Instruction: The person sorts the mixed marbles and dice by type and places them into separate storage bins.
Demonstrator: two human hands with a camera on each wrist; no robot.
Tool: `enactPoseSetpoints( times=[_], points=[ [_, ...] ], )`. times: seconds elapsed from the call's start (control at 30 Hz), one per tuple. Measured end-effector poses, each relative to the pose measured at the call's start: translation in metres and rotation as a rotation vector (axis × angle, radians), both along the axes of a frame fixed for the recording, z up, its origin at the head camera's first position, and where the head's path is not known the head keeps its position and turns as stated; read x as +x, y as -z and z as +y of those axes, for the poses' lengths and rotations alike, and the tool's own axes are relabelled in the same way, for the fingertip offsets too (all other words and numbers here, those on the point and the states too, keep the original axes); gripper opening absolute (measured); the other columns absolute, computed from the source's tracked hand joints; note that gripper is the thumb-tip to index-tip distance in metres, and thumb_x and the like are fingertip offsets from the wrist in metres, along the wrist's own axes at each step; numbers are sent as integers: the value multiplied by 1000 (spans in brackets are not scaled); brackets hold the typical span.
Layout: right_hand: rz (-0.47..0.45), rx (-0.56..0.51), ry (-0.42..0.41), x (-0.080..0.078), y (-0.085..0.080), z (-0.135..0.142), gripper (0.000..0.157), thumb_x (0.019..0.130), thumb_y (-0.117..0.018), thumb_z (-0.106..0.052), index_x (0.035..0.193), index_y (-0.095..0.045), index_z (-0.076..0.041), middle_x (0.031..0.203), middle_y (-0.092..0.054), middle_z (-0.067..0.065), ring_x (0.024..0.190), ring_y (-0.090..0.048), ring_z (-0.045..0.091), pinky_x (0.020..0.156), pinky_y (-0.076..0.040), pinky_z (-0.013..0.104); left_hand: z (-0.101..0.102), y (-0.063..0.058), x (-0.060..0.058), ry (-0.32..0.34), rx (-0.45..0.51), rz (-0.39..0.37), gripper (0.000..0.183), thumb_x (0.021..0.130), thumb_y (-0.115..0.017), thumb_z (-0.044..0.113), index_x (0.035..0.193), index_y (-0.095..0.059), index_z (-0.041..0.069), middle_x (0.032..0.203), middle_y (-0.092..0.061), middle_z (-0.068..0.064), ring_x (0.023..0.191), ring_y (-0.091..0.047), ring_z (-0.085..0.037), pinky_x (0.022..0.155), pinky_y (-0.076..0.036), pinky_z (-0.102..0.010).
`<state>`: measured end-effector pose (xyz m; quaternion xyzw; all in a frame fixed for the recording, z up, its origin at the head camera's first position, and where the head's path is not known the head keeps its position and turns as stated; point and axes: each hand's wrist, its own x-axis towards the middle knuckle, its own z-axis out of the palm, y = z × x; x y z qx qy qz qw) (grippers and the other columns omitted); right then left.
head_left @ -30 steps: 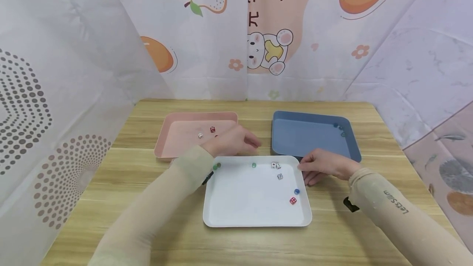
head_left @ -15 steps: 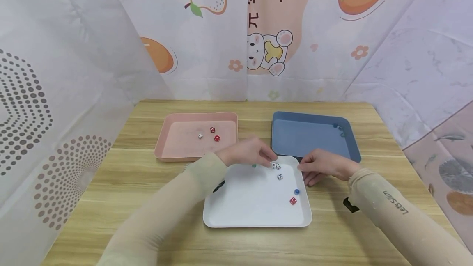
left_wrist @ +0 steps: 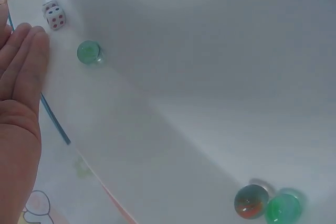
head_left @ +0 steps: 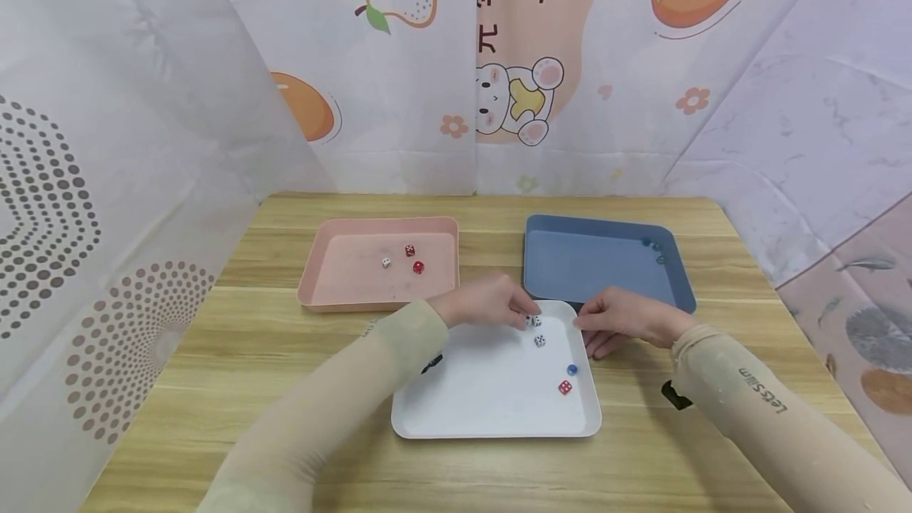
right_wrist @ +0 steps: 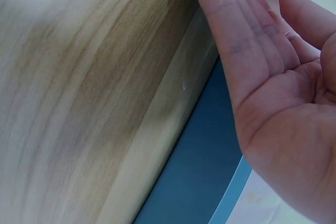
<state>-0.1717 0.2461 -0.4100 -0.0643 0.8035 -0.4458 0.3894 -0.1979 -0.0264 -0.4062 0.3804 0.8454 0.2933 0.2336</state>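
wood-grained tabletop (head_left: 427, 473) lies under three trays. nearest is the white tray (head_left: 492, 394), with a red die (head_left: 565, 387) and blue marble (head_left: 572, 370) by its right wall. the right hand (head_left: 627, 315) pinches that wall's rim near the far corner. the left hand (head_left: 492, 302), fingers loosely extended and grip released, is just beside three white dice (head_left: 540, 340) in the tray; i cannot tell whether it touches them. near it sits a green marble (left_wrist: 88, 52); two other marbles (left_wrist: 251, 201) lie side by side, well apart. behind, the pink tray (head_left: 378, 308) holds a white die (head_left: 387, 263) and two red pieces (head_left: 418, 267), the blue tray (head_left: 591, 264) greenish pieces (head_left: 656, 247) toward its far right corner. a fruit-printed curtain (head_left: 399, 101) hangs beyond.
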Motion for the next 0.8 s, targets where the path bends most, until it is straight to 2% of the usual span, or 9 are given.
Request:
enactPoseSetpoints(
  times=[0.13, 0.33, 0.47, 0.57, 0.8],
  points=[
    [-3, -2, -2, 0, -1, 0, 27, 103, -63, -22, 111, -73, 2, 91, -75, 13, 86, -74, 28, 79, -64, 41, 3, -1, 2, 2, -45, -9, 34, 94, -75, 13, 128, -73, 11, 121, -74, 0, 99, -65, -4, 87, -53, -17],
    [0, 0, -3, 0, -1, -1, 26, 103, -63, -21, 111, -72, 2, 90, -75, 13, 86, -74, 27, 79, -64, 41, 8, -2, 6, 17, -119, 25, 37, 95, -74, 14, 131, -71, 12, 125, -72, 2, 103, -64, -8, 90, -52, -19],
    [5, 2, -3, 0, -1, -1, 26, 102, -64, -21, 111, -72, 2, 90, -74, 13, 85, -74, 27, 78, -64, 40, 9, -4, 8, 23, -125, 51, 35, 95, -73, 11, 129, -72, 11, 124, -73, 0, 104, -65, -10, 91, -52, -19],
    [6, -2, -4, 0, 0, -1, 26, 102, -64, -20, 111, -72, 2, 90, -74, 13, 85, -74, 27, 78, -64, 41, 9, -3, 7, 35, -133, 82, 31, 95, -72, 9, 125, -75, 12, 119, -74, 2, 100, -65, -7, 89, -52, -18],
    [11, -6, -8, 0, -2, -1, 25, 102, -64, -20, 108, -72, 3, 89, -74, 13, 84, -74, 27, 78, -64, 41, 8, -2, 6, 92, -127, 158, 26, 94, -71, 3, 118, -78, 11, 115, -76, 1, 100, -67, -6, 89, -53, -15]
  ],
)
